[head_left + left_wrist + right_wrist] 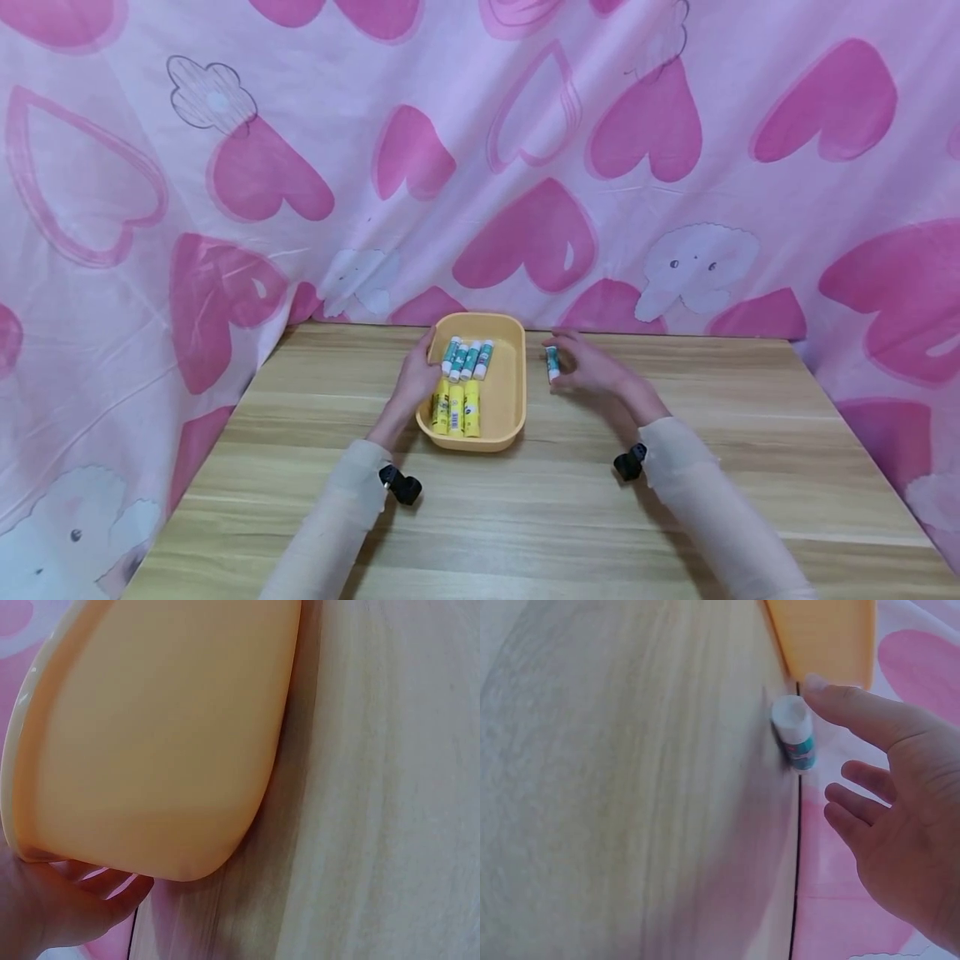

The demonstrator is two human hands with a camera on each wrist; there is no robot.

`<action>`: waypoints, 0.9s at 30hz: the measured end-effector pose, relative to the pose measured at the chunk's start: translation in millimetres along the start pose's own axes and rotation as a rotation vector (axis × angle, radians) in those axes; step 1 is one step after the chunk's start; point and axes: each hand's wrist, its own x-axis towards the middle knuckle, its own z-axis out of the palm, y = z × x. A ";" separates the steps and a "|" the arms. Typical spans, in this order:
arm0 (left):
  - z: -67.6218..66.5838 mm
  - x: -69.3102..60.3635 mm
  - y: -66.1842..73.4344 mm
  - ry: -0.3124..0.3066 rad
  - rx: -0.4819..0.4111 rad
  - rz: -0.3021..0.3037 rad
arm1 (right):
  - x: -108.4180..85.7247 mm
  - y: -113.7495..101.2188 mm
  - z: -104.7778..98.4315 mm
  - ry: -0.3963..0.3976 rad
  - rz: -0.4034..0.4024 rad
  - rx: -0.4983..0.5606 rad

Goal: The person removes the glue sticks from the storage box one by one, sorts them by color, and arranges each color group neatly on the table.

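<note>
A yellow-orange plastic tray (510, 392) stands on the table. Inside, several white-and-teal glue sticks (469, 362) lie side by side toward the back, and three yellow glue sticks (456, 410) lie in front of them. My left hand (417, 379) grips the tray's left side; in the left wrist view its fingers (124, 896) bend against the outer wall. To the right of the tray, another white-and-teal glue stick (795, 735) is on the table. My right hand (596, 368) spreads around it, thumb near its white end, the other visible fingers apart from it.
The wood-grain table (555, 517) runs back to a pink curtain (465, 208) with heart prints, which also hangs along both sides. A small black camera sits on each wrist.
</note>
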 end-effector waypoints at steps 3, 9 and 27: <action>-0.4 -0.7 0.3 0.001 0.006 -0.004 | -1.2 -4.5 -2.8 0.027 -0.023 -0.018; -1.0 -1.0 0.5 -0.003 0.002 0.004 | -1.3 -20.6 -10.2 0.106 -0.083 -0.030; -1.0 -2.6 1.6 -0.010 -0.009 -0.005 | 7.6 -63.0 -19.8 0.124 -0.110 -0.038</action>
